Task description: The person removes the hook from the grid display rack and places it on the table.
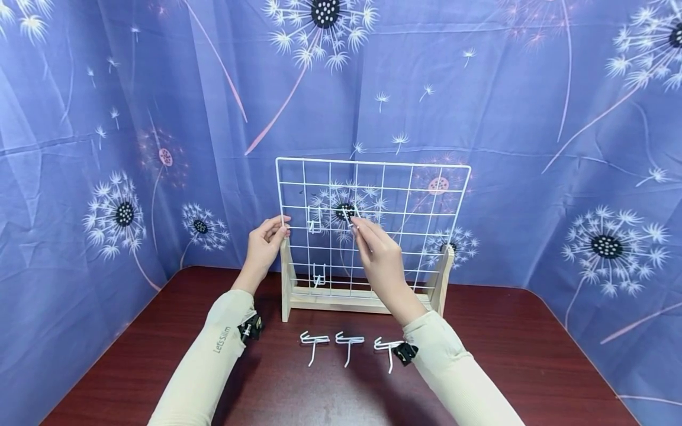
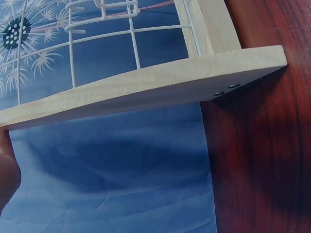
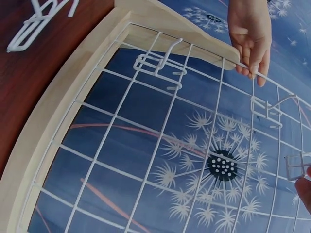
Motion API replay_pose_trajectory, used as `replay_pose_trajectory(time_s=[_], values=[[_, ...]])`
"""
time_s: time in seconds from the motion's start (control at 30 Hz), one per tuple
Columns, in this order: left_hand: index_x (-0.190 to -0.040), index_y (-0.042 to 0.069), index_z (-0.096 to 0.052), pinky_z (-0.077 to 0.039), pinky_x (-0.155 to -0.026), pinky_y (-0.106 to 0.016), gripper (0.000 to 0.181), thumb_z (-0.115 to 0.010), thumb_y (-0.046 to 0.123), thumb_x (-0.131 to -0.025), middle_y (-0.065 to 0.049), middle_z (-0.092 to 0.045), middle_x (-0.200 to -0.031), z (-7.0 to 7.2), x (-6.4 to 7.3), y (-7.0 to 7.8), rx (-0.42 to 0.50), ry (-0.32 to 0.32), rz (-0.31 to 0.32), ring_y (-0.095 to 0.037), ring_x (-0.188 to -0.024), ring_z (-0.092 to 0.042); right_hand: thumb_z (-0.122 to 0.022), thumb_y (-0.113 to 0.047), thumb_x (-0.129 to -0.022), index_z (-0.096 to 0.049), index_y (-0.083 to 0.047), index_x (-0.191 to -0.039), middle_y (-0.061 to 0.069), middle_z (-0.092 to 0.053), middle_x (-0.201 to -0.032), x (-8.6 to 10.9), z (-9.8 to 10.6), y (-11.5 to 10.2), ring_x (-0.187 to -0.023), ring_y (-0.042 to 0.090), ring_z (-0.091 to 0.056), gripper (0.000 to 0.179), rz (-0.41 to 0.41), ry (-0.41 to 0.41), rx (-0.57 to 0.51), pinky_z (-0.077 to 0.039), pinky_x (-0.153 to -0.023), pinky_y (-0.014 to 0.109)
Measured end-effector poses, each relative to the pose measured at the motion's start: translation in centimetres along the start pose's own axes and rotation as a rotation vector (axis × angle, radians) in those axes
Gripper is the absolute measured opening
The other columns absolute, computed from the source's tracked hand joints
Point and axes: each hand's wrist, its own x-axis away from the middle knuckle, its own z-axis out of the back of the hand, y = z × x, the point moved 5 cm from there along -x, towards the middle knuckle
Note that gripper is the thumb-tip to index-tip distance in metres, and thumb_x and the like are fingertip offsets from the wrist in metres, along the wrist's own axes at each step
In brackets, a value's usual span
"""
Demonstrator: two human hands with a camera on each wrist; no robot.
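A white wire grid panel (image 1: 373,163) stands upright in a wooden stand (image 1: 341,305). My left hand (image 1: 263,245) pinches its left edge wire, just above the stand's side post; the right wrist view shows that hand (image 3: 250,39) from the other side. Between thumb and fingers, my right hand (image 1: 380,257) holds a white wire hook (image 3: 294,167) close to the grid's middle. Whether this hook touches the grid wires I cannot tell. Two similar hooks hang on the grid's left part, an upper hook (image 1: 315,226) and a lower hook (image 1: 319,276).
Three more white hooks lie in a row on the dark red table before the stand: a left one (image 1: 314,339), a middle one (image 1: 348,339) and a right one (image 1: 388,344), near the right sleeve. A blue dandelion-print curtain (image 1: 506,195) hangs behind and at both sides.
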Motion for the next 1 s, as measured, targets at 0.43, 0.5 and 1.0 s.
replay_pose_trajectory(time_s=[0.43,0.5,1.0], values=[[-0.115,-0.020,-0.058,-0.055,-0.080,-0.021,0.025,-0.053,-0.012,-0.092,-0.037,-0.055,-0.103,0.1,0.1,-0.2,0.001,-0.012,0.014,-0.002,-0.081,-0.064,-0.067,0.003,-0.086,-0.069,0.001,-0.113,0.017,-0.069,-0.110,1.9,1.6,1.0,-0.102,0.032,-0.065,0.027,0.031,-0.034,0.050,-0.050,-0.096,0.031],[-0.115,-0.020,-0.058,-0.055,-0.080,-0.021,0.025,-0.054,-0.012,-0.092,-0.037,-0.055,-0.103,0.1,0.1,-0.2,-0.002,-0.013,0.013,-0.002,-0.081,-0.064,-0.067,0.002,-0.087,-0.069,0.001,-0.113,0.017,-0.069,-0.109,2.1,2.0,1.1,-0.103,0.030,-0.066,0.026,0.041,-0.039,0.067,-0.050,-0.096,0.031],[-0.115,-0.020,-0.058,-0.055,-0.082,-0.023,0.024,-0.053,-0.012,-0.092,-0.036,-0.054,-0.103,0.0,0.1,0.1,-0.002,-0.012,0.008,-0.001,-0.081,-0.063,-0.067,-0.001,-0.087,-0.071,0.001,-0.108,0.015,-0.070,-0.106,4.1,4.4,2.1,-0.099,0.033,-0.066,0.021,0.071,-0.054,0.098,-0.053,-0.090,0.037]])
